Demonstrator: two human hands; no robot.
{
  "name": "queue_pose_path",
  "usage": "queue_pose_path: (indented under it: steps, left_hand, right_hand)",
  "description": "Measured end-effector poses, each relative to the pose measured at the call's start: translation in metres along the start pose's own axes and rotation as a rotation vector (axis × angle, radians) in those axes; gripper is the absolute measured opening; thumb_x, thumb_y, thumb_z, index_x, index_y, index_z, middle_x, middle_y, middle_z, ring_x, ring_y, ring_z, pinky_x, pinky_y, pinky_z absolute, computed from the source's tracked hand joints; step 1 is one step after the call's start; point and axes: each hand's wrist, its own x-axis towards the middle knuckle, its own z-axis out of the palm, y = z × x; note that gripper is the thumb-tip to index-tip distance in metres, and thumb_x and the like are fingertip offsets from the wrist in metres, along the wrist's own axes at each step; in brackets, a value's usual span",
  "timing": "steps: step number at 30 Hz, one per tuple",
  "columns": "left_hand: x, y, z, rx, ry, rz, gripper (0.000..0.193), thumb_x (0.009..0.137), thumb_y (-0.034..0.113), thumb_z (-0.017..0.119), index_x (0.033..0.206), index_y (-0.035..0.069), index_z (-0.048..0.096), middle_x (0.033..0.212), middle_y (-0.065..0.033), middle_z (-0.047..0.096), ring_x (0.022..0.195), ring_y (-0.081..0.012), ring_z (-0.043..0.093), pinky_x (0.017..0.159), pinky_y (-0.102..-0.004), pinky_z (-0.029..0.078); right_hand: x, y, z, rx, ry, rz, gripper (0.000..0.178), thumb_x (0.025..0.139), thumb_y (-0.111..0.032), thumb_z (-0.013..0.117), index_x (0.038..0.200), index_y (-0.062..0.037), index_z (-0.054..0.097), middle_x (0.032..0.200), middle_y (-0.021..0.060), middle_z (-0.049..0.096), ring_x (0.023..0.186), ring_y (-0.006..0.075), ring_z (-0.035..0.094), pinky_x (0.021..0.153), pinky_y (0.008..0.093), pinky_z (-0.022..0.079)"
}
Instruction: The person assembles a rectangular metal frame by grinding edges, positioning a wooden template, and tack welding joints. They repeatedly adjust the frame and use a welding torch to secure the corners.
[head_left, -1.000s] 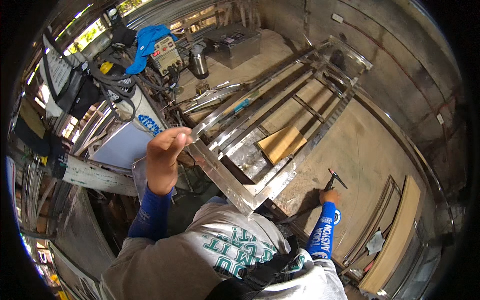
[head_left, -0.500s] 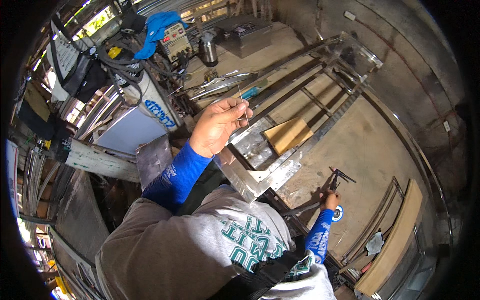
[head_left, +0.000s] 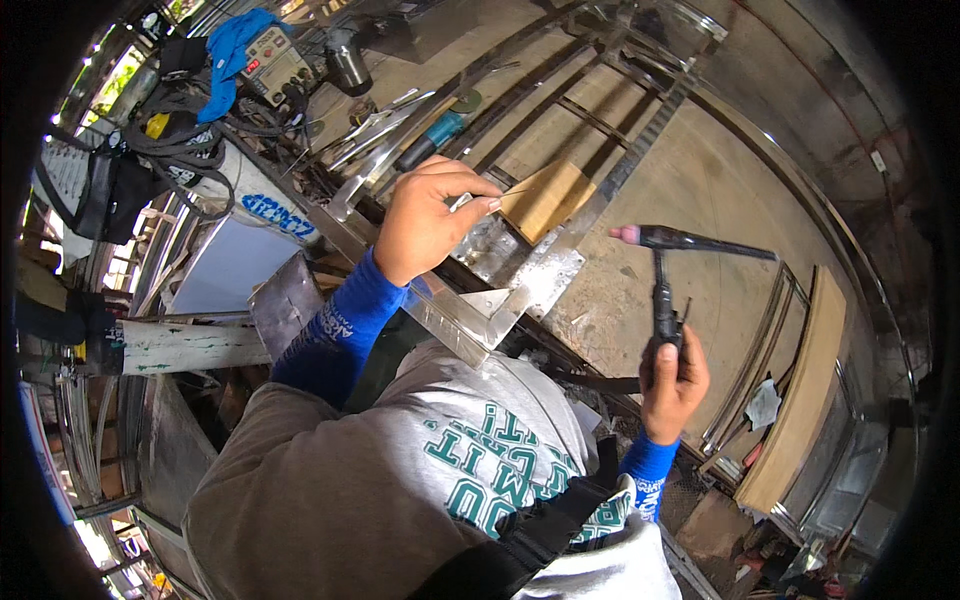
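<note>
TIG torch [head_left: 661, 298] has risen above the bench [head_left: 600, 326] edge; right hand [head_left: 676, 388] wraps it, left hand [head_left: 430, 215] pinches a filler rod [head_left: 522, 184], likely for control.

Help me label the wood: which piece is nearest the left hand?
The short wooden block by the left hand, within the metal frame; the long wooden plank lies beyond the right hand.
</note>
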Motion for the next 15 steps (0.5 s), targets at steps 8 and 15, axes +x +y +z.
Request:
queue_pose_path:
  steps: [8, 15]
  left_hand:
    - [0.0, 0.004, -0.002, -0.008, 0.012, 0.121, 0.013, 0.077, 0.001, 0.083, 0.089, 0.003, 0.079, 0.087, -0.0097, 0.074, 0.086, -0.0249, 0.067, 0.08, -0.0356, 0.052]
    - [-0.002, 0.004, 0.0, -0.06, -0.013, 0.164, 0.012, 0.077, 0.002, 0.083, 0.089, 0.004, 0.079, 0.087, -0.0083, 0.074, 0.085, -0.0247, 0.067, 0.08, -0.0355, 0.052]
  right_hand:
    - [-0.004, -0.004, 0.051, 0.057, -0.096, 0.005, 0.037, 0.103, -0.016, 0.065, 0.131, 0.0075, 0.058, 0.082, -0.0003, 0.059, 0.062, 0.0042, 0.049, 0.053, 0.0204, 0.037]
    - [-0.008, -0.004, 0.058, 0.06, -0.099, 0.002, 0.037, 0.104, -0.017, 0.064, 0.132, 0.0071, 0.058, 0.081, -0.0008, 0.059, 0.061, 0.0034, 0.048, 0.052, 0.0199, 0.035]
